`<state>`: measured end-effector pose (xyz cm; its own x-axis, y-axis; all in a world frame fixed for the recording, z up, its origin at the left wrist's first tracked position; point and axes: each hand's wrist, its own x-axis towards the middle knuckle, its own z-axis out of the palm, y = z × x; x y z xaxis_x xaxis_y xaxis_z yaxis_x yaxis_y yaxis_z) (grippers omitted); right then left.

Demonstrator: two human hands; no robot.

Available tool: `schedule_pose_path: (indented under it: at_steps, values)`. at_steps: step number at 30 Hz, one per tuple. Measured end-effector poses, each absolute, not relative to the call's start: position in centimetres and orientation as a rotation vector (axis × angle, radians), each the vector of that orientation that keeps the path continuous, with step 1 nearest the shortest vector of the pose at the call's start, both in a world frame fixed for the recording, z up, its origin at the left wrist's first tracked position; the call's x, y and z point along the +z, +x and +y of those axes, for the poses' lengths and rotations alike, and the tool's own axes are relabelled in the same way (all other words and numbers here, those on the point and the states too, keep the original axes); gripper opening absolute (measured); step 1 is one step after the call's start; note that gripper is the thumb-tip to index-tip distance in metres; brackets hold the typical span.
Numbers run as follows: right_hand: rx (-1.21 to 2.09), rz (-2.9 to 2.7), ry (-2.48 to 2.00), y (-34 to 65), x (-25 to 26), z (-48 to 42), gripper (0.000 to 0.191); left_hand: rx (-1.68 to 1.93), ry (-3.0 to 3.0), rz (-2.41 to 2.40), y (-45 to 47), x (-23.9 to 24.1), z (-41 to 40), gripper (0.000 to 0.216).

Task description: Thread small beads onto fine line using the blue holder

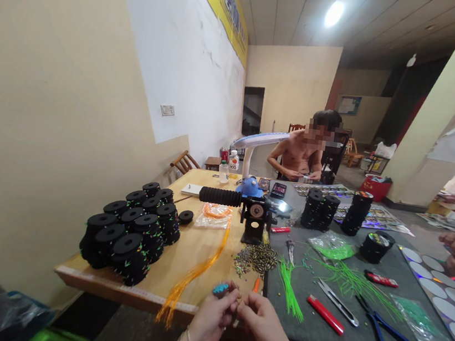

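Just over the table's front edge, my left hand [211,314] is closed, with a bunch of small turquoise pieces [220,288] showing at its curled fingers. Close beside it, my right hand [259,315] is pinched at the left fingertips; what lies between its thumb and finger is too small to make out. A heap of small dark and gold beads [263,258] lies just beyond both hands, with paler bits [242,263] at its left. An orange-handled tool [256,284] points toward my right hand. Orange strands [197,275] hang over the edge on the left.
Stacked black spools [129,244] fill the left. A black winding device [255,221] and a lamp [249,165] stand ahead. On the dark mat lie green strands [290,290], a red lighter [325,314], thread snips [338,302] and blue-handled pliers [388,331]. Co-workers sit opposite and right.
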<state>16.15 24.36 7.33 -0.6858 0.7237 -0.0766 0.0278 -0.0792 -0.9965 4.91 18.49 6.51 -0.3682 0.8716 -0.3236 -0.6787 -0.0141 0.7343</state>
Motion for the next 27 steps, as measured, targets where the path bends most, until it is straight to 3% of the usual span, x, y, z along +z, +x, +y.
schedule_pose_path:
  at_steps: [27]
  values:
    - [1.843, -1.723, -0.826, 16.06, 6.85, 24.66, 0.035, 1.662, 0.242, 1.021, 4.99, 6.41, 18.55, 0.051]
